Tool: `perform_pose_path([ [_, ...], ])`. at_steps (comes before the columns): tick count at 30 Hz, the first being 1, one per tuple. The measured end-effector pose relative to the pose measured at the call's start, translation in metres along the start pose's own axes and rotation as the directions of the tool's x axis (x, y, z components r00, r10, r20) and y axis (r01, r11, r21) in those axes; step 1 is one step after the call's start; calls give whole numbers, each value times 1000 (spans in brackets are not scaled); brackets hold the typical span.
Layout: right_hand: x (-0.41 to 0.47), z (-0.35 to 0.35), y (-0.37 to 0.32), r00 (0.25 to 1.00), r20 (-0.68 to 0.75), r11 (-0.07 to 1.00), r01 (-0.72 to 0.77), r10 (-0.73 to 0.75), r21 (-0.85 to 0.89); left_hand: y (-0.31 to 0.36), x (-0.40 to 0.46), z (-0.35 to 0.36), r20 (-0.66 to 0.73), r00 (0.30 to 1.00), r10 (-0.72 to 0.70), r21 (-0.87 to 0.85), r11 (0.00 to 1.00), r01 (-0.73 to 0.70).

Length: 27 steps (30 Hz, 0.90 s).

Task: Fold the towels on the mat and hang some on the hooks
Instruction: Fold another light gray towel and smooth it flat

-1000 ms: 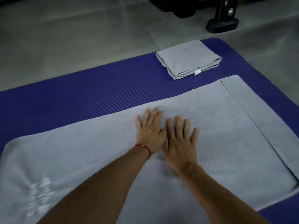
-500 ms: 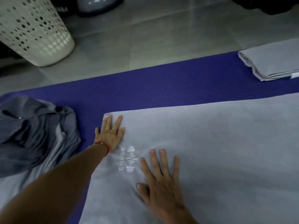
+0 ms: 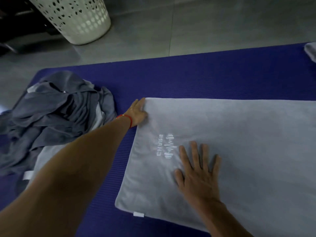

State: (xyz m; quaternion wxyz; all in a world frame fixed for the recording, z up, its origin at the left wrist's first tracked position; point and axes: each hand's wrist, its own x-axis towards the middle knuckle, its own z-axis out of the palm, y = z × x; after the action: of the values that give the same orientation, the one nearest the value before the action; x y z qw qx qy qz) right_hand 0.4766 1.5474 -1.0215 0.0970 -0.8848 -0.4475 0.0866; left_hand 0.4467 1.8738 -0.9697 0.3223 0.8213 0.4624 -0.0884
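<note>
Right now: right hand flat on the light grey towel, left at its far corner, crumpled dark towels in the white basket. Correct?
Not quite. In the head view the crumpled dark towels lie on the purple mat, not in the white basket. The rest holds: right hand flat on the light grey towel, left hand at its far corner.

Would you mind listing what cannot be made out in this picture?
Head view only:
- Left hand fingertips: hidden at the towel corner.
- Towel's right end: cut off by the frame.
- Folded towel: mostly cut off, right edge.
- Hooks: not in view.
- Basket top: cut off.

Dim, cool, even light with only faint shadows; a pale sheen lies on the grey tiled floor [image 3: 213,28] toward twelve o'clock, wide-angle bending curves the edges, and fine detail is soft
</note>
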Motion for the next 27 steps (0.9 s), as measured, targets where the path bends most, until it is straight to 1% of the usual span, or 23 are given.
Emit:
perform_pose_path([
  [1,-3,1,-12,999,-8,998,-36,37,42,-6,-15,4,-37,999,-2,-89,996,-2],
  [2,-8,3,-26,999,-19,996,-35,37,81,-12,-31,8,-55,998,-24,-176,984,14],
  [3,-15,4,-41,999,-25,993,24,-22,120,-18,-47,11,-64,997,-40,-240,971,24],
  [4,-24,4,-58,991,-25,979,132,-129,156,-24,-61,13,-62,997,-43,-285,958,23],
  [6,-44,1,-89,929,13,907,357,-369,225,-37,-91,18,-46,999,-20,-341,940,3],
  [8,-61,4,-113,851,75,826,479,-520,297,-49,-123,25,-27,999,-19,-383,924,8],
  [9,-68,9,-122,807,115,797,531,-579,286,-54,-139,30,-17,999,-31,-433,901,20],
  [10,-72,14,-128,770,152,779,580,-620,238,-59,-151,36,-5,999,-33,-489,872,26],
  [11,-74,19,-131,747,195,772,609,-635,182,-64,-163,41,6,1000,-22,-532,846,22],
  [13,-77,26,-132,753,220,784,601,-621,153,-75,-171,50,6,1000,-4,-561,828,7],
  [15,-77,25,-127,777,201,803,571,-596,171,-83,-165,51,-8,1000,15,-535,844,-17],
  [16,-77,24,-123,784,184,804,567,-593,180,-86,-160,51,-27,999,34,-485,873,-42],
  [18,-74,21,-116,783,141,791,576,-606,205,-88,-149,47,-84,993,78,-324,941,-101],
  [19,-72,19,-112,785,131,788,570,-606,233,-87,-141,43,-93,992,83,-248,963,-104],
  [21,-69,17,-107,795,107,788,555,-597,267,-82,-122,36,-78,996,53,-111,992,-62],
  [24,-64,15,-107,777,102,765,573,-622,294,-69,-93,26,-79,997,3,-48,999,-7],
  [25,-63,17,-106,768,104,756,582,-632,300,-64,-84,23,-80,997,13,-24,1000,-15],
  [27,-63,20,-105,735,154,742,608,-660,282,-53,-70,19,-82,995,61,46,997,-57],
])
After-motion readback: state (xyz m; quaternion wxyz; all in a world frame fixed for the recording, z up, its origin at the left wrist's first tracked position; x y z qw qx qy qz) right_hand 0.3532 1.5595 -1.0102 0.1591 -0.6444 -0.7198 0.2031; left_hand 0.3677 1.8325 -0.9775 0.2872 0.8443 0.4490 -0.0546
